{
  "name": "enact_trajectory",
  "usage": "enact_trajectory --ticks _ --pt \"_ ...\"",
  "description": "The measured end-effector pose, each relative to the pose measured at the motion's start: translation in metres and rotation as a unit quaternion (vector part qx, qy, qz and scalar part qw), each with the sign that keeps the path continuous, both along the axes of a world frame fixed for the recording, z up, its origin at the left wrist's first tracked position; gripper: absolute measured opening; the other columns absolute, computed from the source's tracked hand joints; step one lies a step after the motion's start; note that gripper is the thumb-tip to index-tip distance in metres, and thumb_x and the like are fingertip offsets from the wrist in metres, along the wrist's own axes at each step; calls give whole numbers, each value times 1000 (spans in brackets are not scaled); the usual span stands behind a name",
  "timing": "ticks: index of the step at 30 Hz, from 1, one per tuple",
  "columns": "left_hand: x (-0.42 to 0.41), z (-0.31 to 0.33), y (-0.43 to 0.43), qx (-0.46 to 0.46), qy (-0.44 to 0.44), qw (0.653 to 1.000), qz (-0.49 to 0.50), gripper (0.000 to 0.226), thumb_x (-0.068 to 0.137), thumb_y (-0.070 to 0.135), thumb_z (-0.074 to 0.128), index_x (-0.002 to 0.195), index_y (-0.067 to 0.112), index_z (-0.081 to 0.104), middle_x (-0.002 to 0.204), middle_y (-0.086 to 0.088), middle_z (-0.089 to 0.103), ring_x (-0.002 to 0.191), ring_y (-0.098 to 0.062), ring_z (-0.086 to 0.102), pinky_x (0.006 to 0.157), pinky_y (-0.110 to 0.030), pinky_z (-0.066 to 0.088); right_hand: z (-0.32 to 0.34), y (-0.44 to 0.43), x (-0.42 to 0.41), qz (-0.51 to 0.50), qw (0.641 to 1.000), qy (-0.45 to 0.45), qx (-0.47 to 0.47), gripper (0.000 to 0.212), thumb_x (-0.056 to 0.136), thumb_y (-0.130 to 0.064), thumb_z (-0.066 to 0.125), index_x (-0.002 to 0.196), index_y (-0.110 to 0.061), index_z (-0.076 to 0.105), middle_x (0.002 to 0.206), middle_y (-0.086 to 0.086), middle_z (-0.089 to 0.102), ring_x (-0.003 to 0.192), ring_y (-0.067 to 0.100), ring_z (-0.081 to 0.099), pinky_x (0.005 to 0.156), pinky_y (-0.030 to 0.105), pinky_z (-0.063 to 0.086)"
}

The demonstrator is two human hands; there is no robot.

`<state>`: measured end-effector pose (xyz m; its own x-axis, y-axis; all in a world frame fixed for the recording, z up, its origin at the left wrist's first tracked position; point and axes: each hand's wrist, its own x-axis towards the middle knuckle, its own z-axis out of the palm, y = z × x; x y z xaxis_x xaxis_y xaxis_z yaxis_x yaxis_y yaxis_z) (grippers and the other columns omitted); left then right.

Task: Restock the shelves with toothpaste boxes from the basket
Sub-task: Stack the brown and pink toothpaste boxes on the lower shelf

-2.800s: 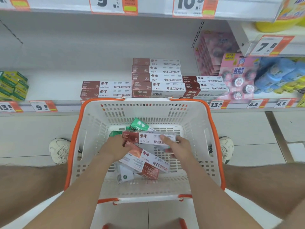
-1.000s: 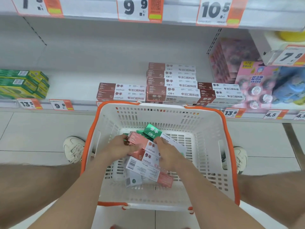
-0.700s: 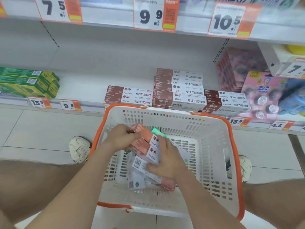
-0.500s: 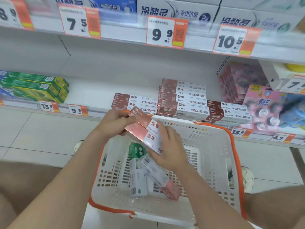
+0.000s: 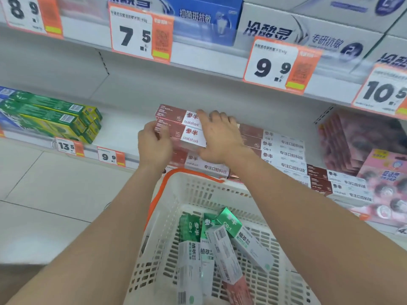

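Red toothpaste boxes (image 5: 174,119), left hand (image 5: 154,146) gripping end, right hand (image 5: 220,139) clasping middle, white shelf (image 5: 123,128) leftward

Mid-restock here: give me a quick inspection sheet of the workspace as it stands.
Surface: white shelf, bare patch left of the red stack.
Job's things: two red boxes held over the red stack; green boxes and one red box lying in the basket.
Clutter: nothing seen.
Grips: left hand grips the boxes' left end; right hand clasps them from above.
Cables: nothing seen.
Surroundings: green-yellow boxes left, pink packs right, price tags, tiled floor.
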<state>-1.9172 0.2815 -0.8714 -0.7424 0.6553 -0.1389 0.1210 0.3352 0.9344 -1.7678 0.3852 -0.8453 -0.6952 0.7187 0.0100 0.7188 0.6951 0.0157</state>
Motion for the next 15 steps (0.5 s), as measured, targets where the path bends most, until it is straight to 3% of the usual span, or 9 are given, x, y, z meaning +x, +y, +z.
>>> enact_trajectory --ticks 2,5,7,10,15 --pt "-10 -14 12 -13 -5 1000 -22 35 110 28 45 143 21 55 119 7 65 103 -11 61 91 -25 46 -11 22 -20 -6 1000 -23 -2 104 74 -68 76 154 -20 29 132 13 53 123 35 52 104 48 38" --pt "-25 -33 29 -64 -27 997 -31 41 109 15 41 149 22 49 124 11 57 102 -8 59 70 -12 39 -30 53 -43 -6 998 -56 -1 109 74 -74 75 155 -17 29 134 14 51 124 37 51 111 50 36" --pt "-30 -43 39 -94 -33 994 -45 52 105 6 39 154 20 43 130 4 56 119 -19 60 81 -18 42 -44 70 -53 -11 997 -79 0 111 74 -70 79 156 -17 26 135 13 50 126 37 49 118 52 30" --pt "-33 -53 53 -131 -27 989 -70 63 106 3 40 166 15 22 159 -9 45 144 -30 47 97 -28 39 -61 88 -62 -35 993 -108 -33 104 78 -50 84 155 -17 22 139 15 47 132 40 45 122 56 23" --pt "-48 -63 81 -157 -45 978 -130 70 109 17 48 168 19 12 172 -6 25 153 -30 36 120 -46 40 -71 108 -57 -56 958 -200 -198 120 68 -56 91 156 -19 18 142 11 50 129 37 52 109 56 42"
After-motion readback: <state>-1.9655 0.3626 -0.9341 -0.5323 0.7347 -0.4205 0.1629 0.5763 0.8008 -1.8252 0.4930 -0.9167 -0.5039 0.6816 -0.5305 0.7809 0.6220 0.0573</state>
